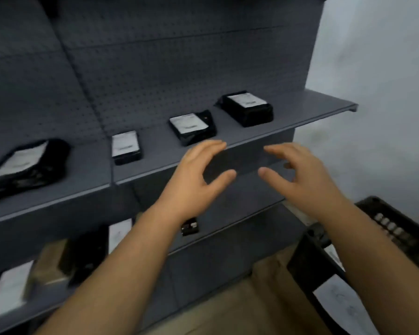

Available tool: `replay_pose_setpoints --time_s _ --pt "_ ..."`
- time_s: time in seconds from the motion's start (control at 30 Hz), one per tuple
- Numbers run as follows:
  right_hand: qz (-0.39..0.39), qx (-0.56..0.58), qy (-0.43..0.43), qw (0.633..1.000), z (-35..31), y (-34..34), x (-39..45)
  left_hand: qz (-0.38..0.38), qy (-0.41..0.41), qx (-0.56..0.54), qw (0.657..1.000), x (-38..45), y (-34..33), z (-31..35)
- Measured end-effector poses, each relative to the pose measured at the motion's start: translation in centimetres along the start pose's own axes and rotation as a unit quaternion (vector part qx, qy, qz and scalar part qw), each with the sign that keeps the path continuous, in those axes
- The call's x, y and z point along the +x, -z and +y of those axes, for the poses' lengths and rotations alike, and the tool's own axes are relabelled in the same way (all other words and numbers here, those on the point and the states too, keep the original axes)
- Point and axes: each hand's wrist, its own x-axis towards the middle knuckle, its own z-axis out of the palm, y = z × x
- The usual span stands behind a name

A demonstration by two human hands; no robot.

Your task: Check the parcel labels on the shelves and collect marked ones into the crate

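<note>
Several black parcels with white labels lie on the grey upper shelf [300,117]: a thick one at the right [248,108], a flatter one in the middle [191,126], a small one [125,147] and a crumpled one at far left [27,163]. My left hand [196,180] and my right hand [298,175] hover in front of the shelf edge, facing each other with relaxed spread fingers, holding nothing. The left fingertips are just below the middle parcel. A dark crate [385,228] stands at the lower right with white-labelled parcels inside.
The lower shelf [228,213] carries a small black parcel [190,226], more labelled parcels and a brown box [49,264] at the left. A perforated grey back panel rises behind the shelves. A pale wall is at the right, brown floor below.
</note>
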Motion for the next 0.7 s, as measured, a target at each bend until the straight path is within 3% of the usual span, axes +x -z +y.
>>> replay_pose_setpoints --time_s 0.23,0.43,0.7 --pt "-0.1 0.102 0.121 0.982 -14.9 -9.9 2.0 0.127 0.115 0.11 0.979 -12.4 16.0 -2.8" --pt "-0.164 0.148 0.23 0.948 -30.6 -19.2 0.5 0.225 0.194 0.188 0.936 -25.2 29.3 -4.5" --pt "-0.215 0.219 0.316 0.898 -52.0 -32.2 -4.3 0.299 0.264 0.275 0.875 -43.0 45.8 -6.9"
